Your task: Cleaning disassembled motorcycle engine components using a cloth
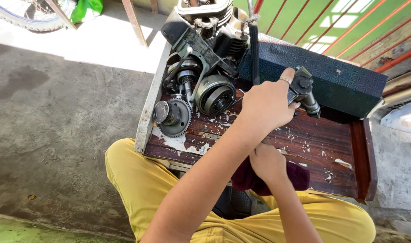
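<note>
Gear (173, 118): toothed wheel on a short shaft, lying at the left of the worktop (313, 139), well apart from both hands.
Clutch drum (214, 94): round, dark, just right of the gear, beside the engine parts (205, 36).
Left hand (266, 108): raised over the worktop, fingers closed around the metal part.
Metal part (303, 90): grey, stubby, long axis slanting down to the right, sticking out past the fingers.
Right hand (269, 163): lower and nearer the body, clenched on a maroon rag (297, 175).
Box (322, 76): blue patterned, behind the metal part.
</note>
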